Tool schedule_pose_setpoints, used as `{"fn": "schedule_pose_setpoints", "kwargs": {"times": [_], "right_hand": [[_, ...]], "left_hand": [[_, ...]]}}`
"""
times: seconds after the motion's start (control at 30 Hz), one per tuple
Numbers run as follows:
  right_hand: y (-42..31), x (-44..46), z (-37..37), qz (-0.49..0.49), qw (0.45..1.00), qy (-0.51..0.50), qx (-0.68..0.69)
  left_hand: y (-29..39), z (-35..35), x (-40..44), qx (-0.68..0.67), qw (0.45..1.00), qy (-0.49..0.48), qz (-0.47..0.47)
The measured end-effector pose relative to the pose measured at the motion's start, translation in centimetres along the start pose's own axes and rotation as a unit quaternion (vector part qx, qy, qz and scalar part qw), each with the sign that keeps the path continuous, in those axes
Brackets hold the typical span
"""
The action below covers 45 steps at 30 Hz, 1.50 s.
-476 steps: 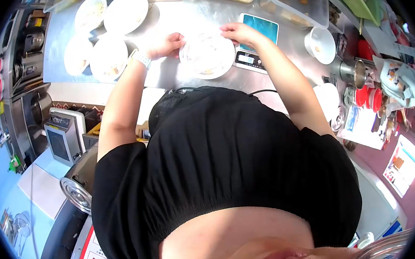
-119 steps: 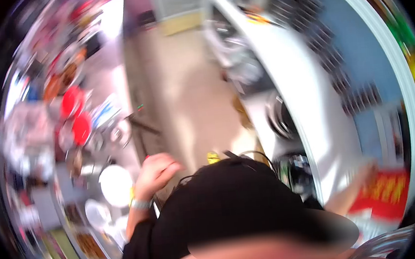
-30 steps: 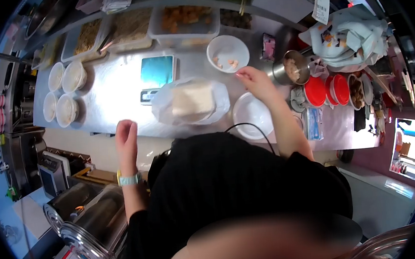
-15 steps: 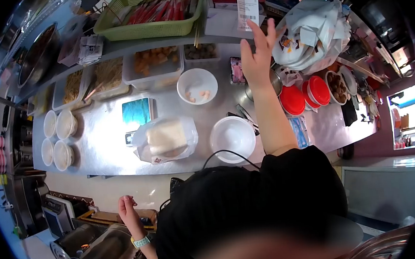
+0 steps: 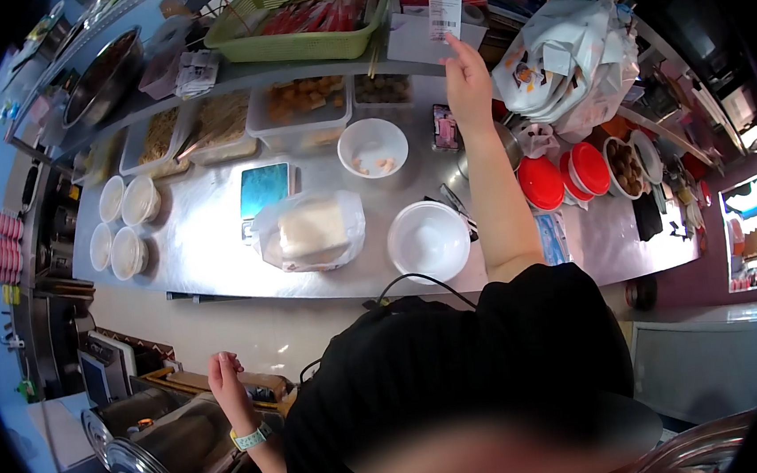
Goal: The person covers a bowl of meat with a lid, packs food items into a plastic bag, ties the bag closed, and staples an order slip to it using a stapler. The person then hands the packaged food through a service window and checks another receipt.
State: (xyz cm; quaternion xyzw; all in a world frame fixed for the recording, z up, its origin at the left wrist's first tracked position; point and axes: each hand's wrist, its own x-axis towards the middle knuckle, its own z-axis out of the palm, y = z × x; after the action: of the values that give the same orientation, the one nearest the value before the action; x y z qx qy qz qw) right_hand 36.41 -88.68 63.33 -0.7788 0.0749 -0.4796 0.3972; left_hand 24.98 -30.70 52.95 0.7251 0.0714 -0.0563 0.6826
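Observation:
My right hand (image 5: 469,87) reaches up to a printed paper slip (image 5: 445,4) that hangs from the shelf; its fingertips are at the slip's lower end, in a pinch. My left hand (image 5: 228,382), with a watch on the wrist, hangs low beside my body, away from the counter, its fingers curled and nothing visible in them. On the metal counter (image 5: 194,260) a clear plastic bag (image 5: 351,230) surrounds a pale block (image 5: 311,228). To its right stands a white bowl (image 5: 428,240); behind, another white bowl (image 5: 373,146) holds small pinkish pieces.
A scale (image 5: 266,192) lies behind the bag. Several filled cups (image 5: 140,200) stand at left. Food tubs (image 5: 298,114) line the back below a green basket (image 5: 292,43). Red lids (image 5: 540,182), white plastic bags (image 5: 565,66) and a metal pot (image 5: 501,151) are at right.
My right hand has moved from beside the bowl with pinkish pieces up to the slip, and its spread fingers have drawn together. My left hand has dropped lower, away from the counter edge.

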Motion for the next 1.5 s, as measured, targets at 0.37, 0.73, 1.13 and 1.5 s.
{"fn": "schedule_pose_setpoints", "kwargs": {"times": [0.37, 0.73, 1.13, 1.5], "right_hand": [[-4.4, -9.4, 1.5, -0.233, 0.944, 0.012, -0.232], [-24.6, -37.0, 17.9, -0.223, 0.719, -0.557, 0.351], [-40.9, -54.2, 12.3, -0.201, 0.422, -0.750, 0.468], [-41.5, -55.8, 13.1, -0.206, 0.426, -0.768, 0.431]], "left_hand": [[-1.4, -6.5, -19.5, 0.134, 0.977, 0.169, 0.002], [0.5, -7.0, -53.8, 0.400, 0.582, 0.706, 0.046], [-9.7, 14.7, -95.9, 0.376, -0.213, 0.741, -0.515], [-14.2, 21.6, -101.4, 0.236, -0.054, 0.723, -0.647]]}}
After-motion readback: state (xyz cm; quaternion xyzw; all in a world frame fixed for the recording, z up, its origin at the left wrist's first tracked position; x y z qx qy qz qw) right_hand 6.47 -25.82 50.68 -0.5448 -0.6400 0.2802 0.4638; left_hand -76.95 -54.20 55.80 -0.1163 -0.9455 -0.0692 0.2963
